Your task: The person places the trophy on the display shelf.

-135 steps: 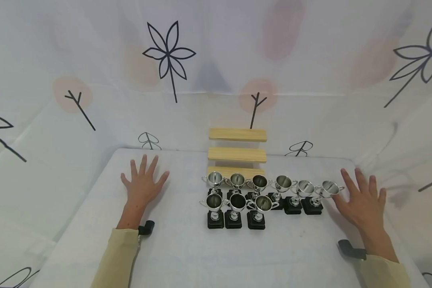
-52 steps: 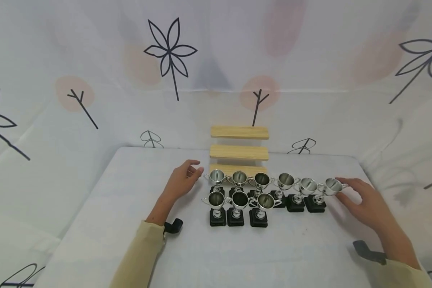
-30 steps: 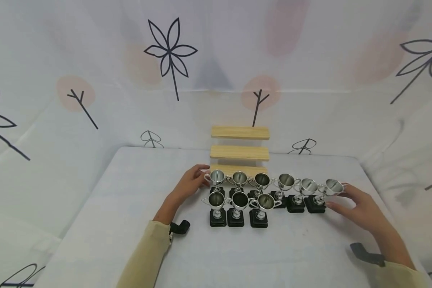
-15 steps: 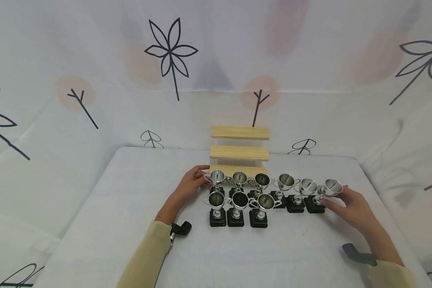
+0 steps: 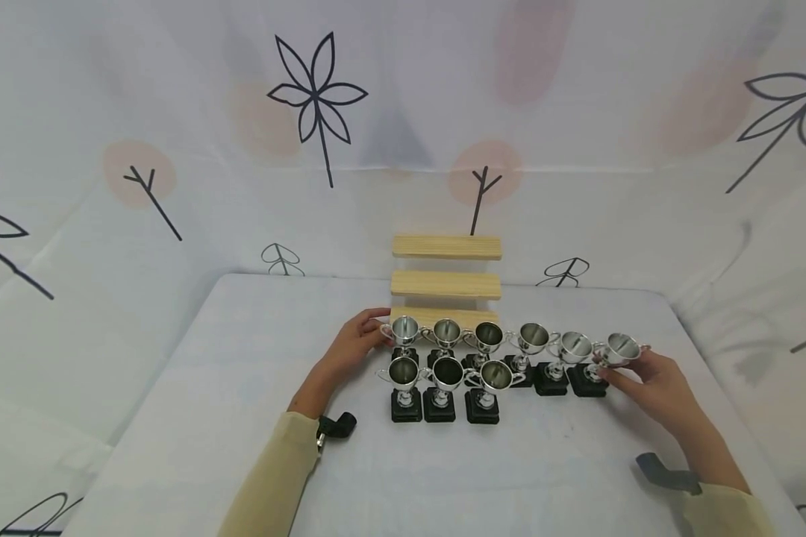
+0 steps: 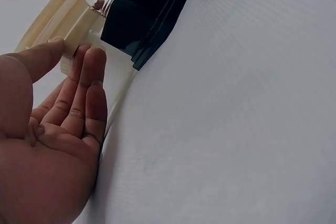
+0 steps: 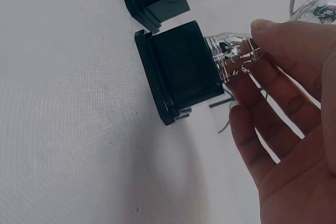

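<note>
Several small silver trophy cups on black bases stand in two rows on the white table. My right hand [image 5: 658, 384] grips the stem of the rightmost trophy [image 5: 621, 348], thumb on the near side and fingers behind; its black base [image 7: 181, 69] shows in the right wrist view. At the left end of the back row, my left hand [image 5: 356, 343] pinches the end of the lowest board of a light wooden stepped stand [image 5: 446, 283]. The left wrist view shows its thumb and fingertips on the wood [image 6: 73, 38], just beside a trophy's black base [image 6: 144, 17].
Three trophies form the front row, the leftmost front trophy [image 5: 403, 373] among them. Behind the stand rises a white cloth backdrop [image 5: 578, 216] with flower drawings. The white tabletop [image 5: 443, 477] stretches in front of the trophies.
Both hands lay spread flat at first. The left moved right and took hold of the stand's lowest board; the right came in and closed round the rightmost trophy's stem. The trophies have stayed in place.
</note>
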A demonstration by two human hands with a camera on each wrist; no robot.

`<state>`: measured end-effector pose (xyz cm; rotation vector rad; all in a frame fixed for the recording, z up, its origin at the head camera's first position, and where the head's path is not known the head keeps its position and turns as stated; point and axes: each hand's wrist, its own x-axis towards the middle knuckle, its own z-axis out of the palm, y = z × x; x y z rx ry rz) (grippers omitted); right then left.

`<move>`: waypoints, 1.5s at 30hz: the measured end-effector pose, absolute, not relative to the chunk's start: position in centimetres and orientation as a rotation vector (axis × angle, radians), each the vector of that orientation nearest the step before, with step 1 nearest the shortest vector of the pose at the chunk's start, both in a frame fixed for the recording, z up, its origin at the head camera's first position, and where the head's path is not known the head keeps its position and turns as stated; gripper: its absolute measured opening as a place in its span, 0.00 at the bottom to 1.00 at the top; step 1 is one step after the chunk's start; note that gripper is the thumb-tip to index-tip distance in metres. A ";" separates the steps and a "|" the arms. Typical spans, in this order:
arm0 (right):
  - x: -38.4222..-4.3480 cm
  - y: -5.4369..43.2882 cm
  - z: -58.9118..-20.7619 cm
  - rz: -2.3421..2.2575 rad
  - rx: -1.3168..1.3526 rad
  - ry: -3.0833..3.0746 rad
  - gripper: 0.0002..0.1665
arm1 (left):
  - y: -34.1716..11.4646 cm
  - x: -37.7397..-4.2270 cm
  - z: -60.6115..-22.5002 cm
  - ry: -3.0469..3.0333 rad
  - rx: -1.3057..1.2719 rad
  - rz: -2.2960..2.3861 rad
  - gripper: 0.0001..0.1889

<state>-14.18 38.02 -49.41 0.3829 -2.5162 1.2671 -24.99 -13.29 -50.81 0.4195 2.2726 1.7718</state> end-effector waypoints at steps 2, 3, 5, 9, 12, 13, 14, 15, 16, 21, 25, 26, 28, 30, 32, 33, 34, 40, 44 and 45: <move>-14.3 38.1 -49.5 1.273 0.387 -2.507 0.20 | -13.3 -25.0 -50.8 2.263 0.416 1.777 0.27; -14.3 38.2 -49.6 1.279 0.389 -2.502 0.20 | -13.3 -25.0 -50.8 2.261 0.415 1.778 0.27; -14.4 38.4 -49.6 1.281 0.391 -2.490 0.21 | -13.4 -25.0 -50.8 2.255 0.412 1.780 0.27; -14.6 38.8 -49.5 1.294 0.407 -2.455 0.22 | -13.3 -25.1 -50.9 2.251 0.414 1.784 0.27; -14.7 38.9 -49.3 1.302 0.423 -2.437 0.23 | -13.3 -25.2 -51.0 2.246 0.414 1.792 0.27; -14.7 38.9 -49.2 1.287 0.422 -2.440 0.23 | -13.3 -25.1 -51.0 2.246 0.413 1.793 0.27; -14.7 39.0 -49.1 1.278 0.419 -2.445 0.23 | -13.3 -25.1 -51.0 2.249 0.416 1.793 0.27; -14.7 39.0 -49.0 1.268 0.407 -2.451 0.23 | -13.3 -25.1 -51.0 2.247 0.414 1.796 0.27; -14.6 39.0 -48.9 1.255 0.394 -2.458 0.23 | -13.3 -25.1 -51.0 2.243 0.412 1.800 0.27; -14.6 39.1 -48.3 1.242 0.383 -2.450 0.25 | -13.3 -25.2 -51.1 2.232 0.411 1.806 0.27; -15.0 39.4 -48.1 1.310 0.440 -2.390 0.26 | -13.4 -25.2 -51.2 2.235 0.419 1.798 0.27; -15.1 39.4 -48.0 1.317 0.445 -2.379 0.26 | -13.4 -25.2 -51.2 2.231 0.419 1.803 0.27; -15.3 39.5 -47.6 1.322 0.447 -2.376 0.26 | -13.3 -25.2 -51.2 2.229 0.416 1.808 0.26; -15.6 39.6 -47.1 1.312 0.443 -2.401 0.25 | -13.3 -25.2 -51.1 2.223 0.411 1.815 0.26; -15.8 39.7 -46.3 1.259 0.428 -2.448 0.23 | -13.3 -25.1 -51.1 2.221 0.408 1.816 0.26; -16.0 39.7 -45.8 1.217 0.417 -2.480 0.21 | -13.3 -25.1 -51.1 2.222 0.408 1.815 0.26; -16.2 39.7 -45.4 1.177 0.407 -2.508 0.20 | -13.3 -25.1 -51.1 2.222 0.406 1.816 0.26; -17.4 39.7 -42.6 1.063 0.358 -2.592 0.17 | -13.2 -25.1 -51.0 2.217 0.409 1.822 0.27; -18.5 39.4 -40.9 1.012 0.337 -2.636 0.16 | -13.3 -25.1 -51.1 2.231 0.402 1.809 0.27; -18.8 39.3 -40.4 1.000 0.341 -2.643 0.15 | -13.3 -25.1 -51.1 2.232 0.400 1.810 0.27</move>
